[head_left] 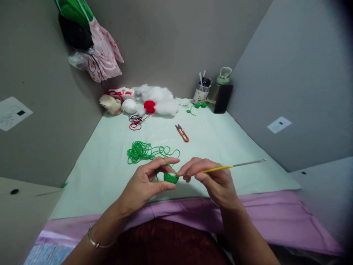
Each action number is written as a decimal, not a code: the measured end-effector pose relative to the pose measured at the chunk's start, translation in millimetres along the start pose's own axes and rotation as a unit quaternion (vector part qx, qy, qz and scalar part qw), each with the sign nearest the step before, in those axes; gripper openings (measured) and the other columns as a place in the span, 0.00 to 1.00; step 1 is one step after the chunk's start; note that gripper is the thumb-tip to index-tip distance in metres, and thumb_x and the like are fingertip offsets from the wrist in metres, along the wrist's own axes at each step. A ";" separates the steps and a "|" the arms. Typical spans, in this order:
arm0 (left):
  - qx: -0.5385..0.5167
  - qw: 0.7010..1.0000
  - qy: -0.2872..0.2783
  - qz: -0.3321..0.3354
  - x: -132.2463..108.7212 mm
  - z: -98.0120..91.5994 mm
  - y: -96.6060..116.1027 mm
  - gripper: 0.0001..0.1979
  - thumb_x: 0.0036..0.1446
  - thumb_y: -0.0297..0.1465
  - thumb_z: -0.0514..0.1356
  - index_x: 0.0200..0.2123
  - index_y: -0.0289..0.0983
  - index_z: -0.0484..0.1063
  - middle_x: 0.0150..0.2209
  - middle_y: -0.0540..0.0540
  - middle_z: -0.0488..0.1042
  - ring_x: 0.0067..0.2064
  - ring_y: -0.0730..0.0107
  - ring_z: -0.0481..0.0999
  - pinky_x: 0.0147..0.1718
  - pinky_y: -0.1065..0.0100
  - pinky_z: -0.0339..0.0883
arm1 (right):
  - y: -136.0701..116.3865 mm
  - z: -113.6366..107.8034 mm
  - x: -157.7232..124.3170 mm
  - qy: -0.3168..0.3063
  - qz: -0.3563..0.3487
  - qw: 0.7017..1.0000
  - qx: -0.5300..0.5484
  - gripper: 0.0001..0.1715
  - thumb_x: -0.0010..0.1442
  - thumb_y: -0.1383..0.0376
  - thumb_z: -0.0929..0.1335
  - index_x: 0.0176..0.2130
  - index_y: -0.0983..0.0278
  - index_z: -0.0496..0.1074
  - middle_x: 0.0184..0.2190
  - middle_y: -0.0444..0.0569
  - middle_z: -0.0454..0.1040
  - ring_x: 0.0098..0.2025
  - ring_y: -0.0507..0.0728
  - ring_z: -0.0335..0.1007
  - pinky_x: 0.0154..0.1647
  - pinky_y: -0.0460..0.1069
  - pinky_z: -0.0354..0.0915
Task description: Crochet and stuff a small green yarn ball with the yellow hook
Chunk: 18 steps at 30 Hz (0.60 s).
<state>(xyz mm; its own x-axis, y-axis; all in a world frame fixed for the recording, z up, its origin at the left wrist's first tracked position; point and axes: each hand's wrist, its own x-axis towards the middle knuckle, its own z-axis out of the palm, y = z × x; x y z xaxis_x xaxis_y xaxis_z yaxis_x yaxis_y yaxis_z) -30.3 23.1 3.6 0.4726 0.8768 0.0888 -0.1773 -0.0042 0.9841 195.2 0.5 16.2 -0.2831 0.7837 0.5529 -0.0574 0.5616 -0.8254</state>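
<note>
Between thumb and fingers, my left hand (150, 179) pinches a small green crochet piece (171, 178), with white showing at its top. A strand of green yarn (139, 151) runs over my left index finger and back to a loose tangle on the table. My right hand (211, 176) is closed around a crochet hook (220, 169) with a yellow handle. One metal end of the hook points out to the right; its other end meets the right edge of the green piece.
Orange thread snips (182, 133) lie beyond my hands. Farther back are white stuffing (162, 97), a red ball (149, 106), a white ball (129, 106), small green balls (203, 105), a pen cup (200, 95), a bottle (217, 88) and a phone (223, 98). Grey partitions enclose the table.
</note>
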 end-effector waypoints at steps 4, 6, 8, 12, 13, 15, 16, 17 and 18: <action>-0.011 1.000 0.005 -0.012 0.0 0.8 -1.0 0.25 0.51 0.29 0.77 0.54 0.50 0.84 0.38 0.50 0.80 0.46 0.67 0.76 0.55 0.63 0.65 | -1.7 4.2 -2.4 -0.001 -0.063 0.994 -0.091 0.09 0.74 0.64 0.68 0.47 0.60 0.81 0.42 0.51 0.85 0.44 0.56 0.82 0.45 0.52 0.77; -0.008 1.000 0.019 -0.012 -0.9 1.6 -0.4 0.25 0.52 0.29 0.77 0.54 0.51 0.84 0.39 0.51 0.80 0.45 0.67 0.76 0.56 0.62 0.65 | -2.2 6.6 -4.2 0.003 -0.103 0.986 -0.131 0.10 0.74 0.66 0.68 0.49 0.61 0.80 0.42 0.52 0.85 0.46 0.56 0.82 0.45 0.53 0.76; 0.012 0.999 0.030 0.006 -2.2 1.9 0.6 0.25 0.52 0.29 0.77 0.53 0.50 0.84 0.38 0.51 0.80 0.45 0.67 0.76 0.59 0.61 0.63 | -3.9 7.2 -4.8 -0.001 -0.118 0.981 -0.152 0.10 0.74 0.66 0.67 0.50 0.61 0.79 0.42 0.52 0.85 0.46 0.57 0.82 0.45 0.53 0.77; 0.071 0.996 0.035 0.039 -4.3 1.5 2.2 0.23 0.53 0.28 0.76 0.52 0.51 0.85 0.38 0.50 0.81 0.48 0.65 0.76 0.60 0.61 0.62 | -9.6 4.7 -2.5 -0.036 -0.110 0.976 -0.183 0.10 0.75 0.67 0.66 0.48 0.60 0.79 0.40 0.51 0.84 0.45 0.56 0.82 0.44 0.53 0.78; 0.078 0.995 0.038 0.042 -4.5 1.8 2.5 0.23 0.53 0.28 0.76 0.53 0.51 0.85 0.39 0.50 0.81 0.48 0.66 0.76 0.60 0.62 0.63 | -10.3 4.9 -2.3 -0.041 -0.118 0.970 -0.208 0.10 0.74 0.69 0.66 0.47 0.61 0.78 0.41 0.52 0.84 0.44 0.56 0.82 0.44 0.52 0.79; 0.075 0.995 0.051 0.040 -4.4 3.6 3.3 0.24 0.53 0.28 0.76 0.53 0.52 0.84 0.40 0.51 0.82 0.46 0.67 0.76 0.57 0.64 0.65 | -9.6 7.6 -3.8 -0.031 -0.149 0.949 -0.277 0.10 0.72 0.72 0.67 0.47 0.62 0.78 0.44 0.53 0.84 0.43 0.55 0.82 0.42 0.50 0.79; 0.064 0.996 0.059 0.035 -4.3 5.3 3.7 0.23 0.53 0.29 0.76 0.52 0.51 0.85 0.41 0.51 0.82 0.45 0.68 0.76 0.56 0.65 0.67 | -8.2 10.0 -5.7 -0.017 -0.168 0.936 -0.310 0.10 0.71 0.73 0.67 0.47 0.62 0.78 0.44 0.53 0.85 0.42 0.54 0.82 0.41 0.49 0.79; 0.052 0.996 0.067 0.028 -4.2 7.5 4.1 0.23 0.52 0.30 0.77 0.51 0.51 0.85 0.43 0.50 0.82 0.45 0.68 0.76 0.54 0.67 0.68 | -6.5 12.8 -8.3 -0.003 -0.185 0.923 -0.336 0.11 0.70 0.73 0.68 0.47 0.61 0.78 0.45 0.53 0.85 0.42 0.55 0.82 0.41 0.49 0.80; 0.038 0.996 0.077 0.021 -4.2 10.2 4.2 0.21 0.52 0.31 0.77 0.50 0.50 0.86 0.44 0.50 0.82 0.44 0.69 0.76 0.52 0.68 0.69 | -4.6 15.9 -11.3 0.012 -0.192 0.914 -0.358 0.11 0.69 0.72 0.69 0.47 0.60 0.79 0.45 0.52 0.85 0.42 0.55 0.82 0.41 0.49 0.80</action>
<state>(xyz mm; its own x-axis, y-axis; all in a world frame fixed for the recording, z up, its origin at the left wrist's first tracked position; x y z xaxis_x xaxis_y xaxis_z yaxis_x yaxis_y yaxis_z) -24.2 14.5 9.0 0.3275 0.9383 0.1112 -0.1262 -0.0732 0.9893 183.4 -15.2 11.9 -0.3526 0.4925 0.7957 0.4944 0.8200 -0.2884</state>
